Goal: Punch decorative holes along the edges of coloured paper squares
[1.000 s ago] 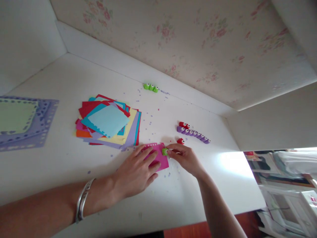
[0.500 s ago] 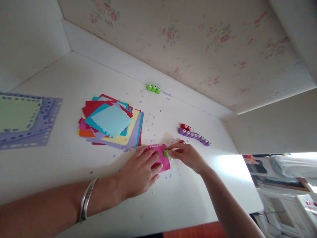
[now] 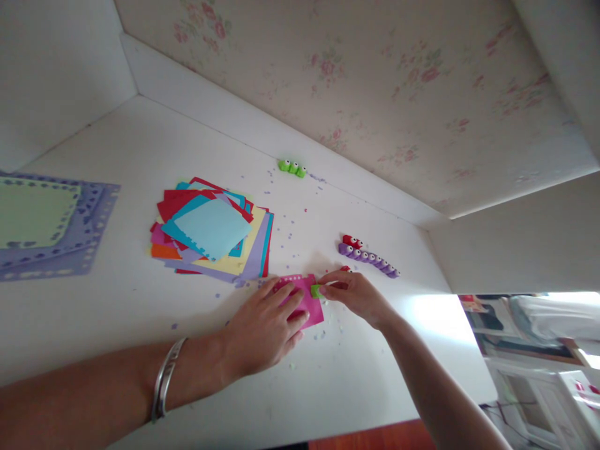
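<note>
My left hand (image 3: pixel 262 325), with a silver bangle on the wrist, lies with fingers spread over a pink sheet of paper (image 3: pixel 313 309), pressing it on the white table. Small punched holes run along the sheet's far edge. At the paper's right edge my right hand (image 3: pixel 351 294) pinches a small green paper punch (image 3: pixel 315 291) between thumb and fingers. Part of the punch is hidden by the fingertips. Just beyond that hand, a red punch (image 3: pixel 345 269) shows in part.
A pile of coloured paper (image 3: pixel 215 228) lies left of centre, and purple and green punched sheets (image 3: pixel 100 231) at far left. Beyond are green punches (image 3: pixel 293 167); to the right, red punches (image 3: pixel 351 241) and a row of purple ones (image 3: pixel 370 257). Paper bits dot the table (image 3: pixel 117 312).
The view has shifted very slightly. Both hands, the pink paper and the green punch keep nearly the same positions.
</note>
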Demonstrator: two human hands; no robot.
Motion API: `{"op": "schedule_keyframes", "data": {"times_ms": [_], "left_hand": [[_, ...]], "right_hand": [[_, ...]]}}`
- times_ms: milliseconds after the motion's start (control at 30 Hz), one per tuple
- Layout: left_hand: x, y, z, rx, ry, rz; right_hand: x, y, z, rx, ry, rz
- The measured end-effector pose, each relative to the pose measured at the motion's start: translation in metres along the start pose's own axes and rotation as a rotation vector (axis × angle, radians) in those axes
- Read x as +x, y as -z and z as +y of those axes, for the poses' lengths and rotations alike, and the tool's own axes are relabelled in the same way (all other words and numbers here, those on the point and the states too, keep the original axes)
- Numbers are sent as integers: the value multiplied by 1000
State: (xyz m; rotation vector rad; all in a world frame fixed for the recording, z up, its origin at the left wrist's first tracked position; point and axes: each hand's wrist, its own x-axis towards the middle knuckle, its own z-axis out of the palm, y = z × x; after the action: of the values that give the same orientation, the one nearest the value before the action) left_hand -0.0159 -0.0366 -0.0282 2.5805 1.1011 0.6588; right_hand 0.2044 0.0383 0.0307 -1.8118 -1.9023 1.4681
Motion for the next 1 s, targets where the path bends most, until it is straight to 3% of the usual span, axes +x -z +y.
{"op": "schedule_keyframes", "data": {"times_ms": [233, 367, 600, 800, 1000], "left_hand": [[1, 1, 1, -7, -7, 1], [0, 1, 1, -12, -5, -12], [2, 0, 2, 4, -19, -12], [1, 1, 2, 28, -34, -21], [0, -2, 1, 19, -38, -6]], "right_hand": [[3, -4, 0, -64, -21, 58], [5, -5, 1, -108, 47, 53], [3, -10, 2, -174, 97, 155], [4, -10, -3, -191, 27, 152], [5, -10, 4, -173, 58, 146]]}}
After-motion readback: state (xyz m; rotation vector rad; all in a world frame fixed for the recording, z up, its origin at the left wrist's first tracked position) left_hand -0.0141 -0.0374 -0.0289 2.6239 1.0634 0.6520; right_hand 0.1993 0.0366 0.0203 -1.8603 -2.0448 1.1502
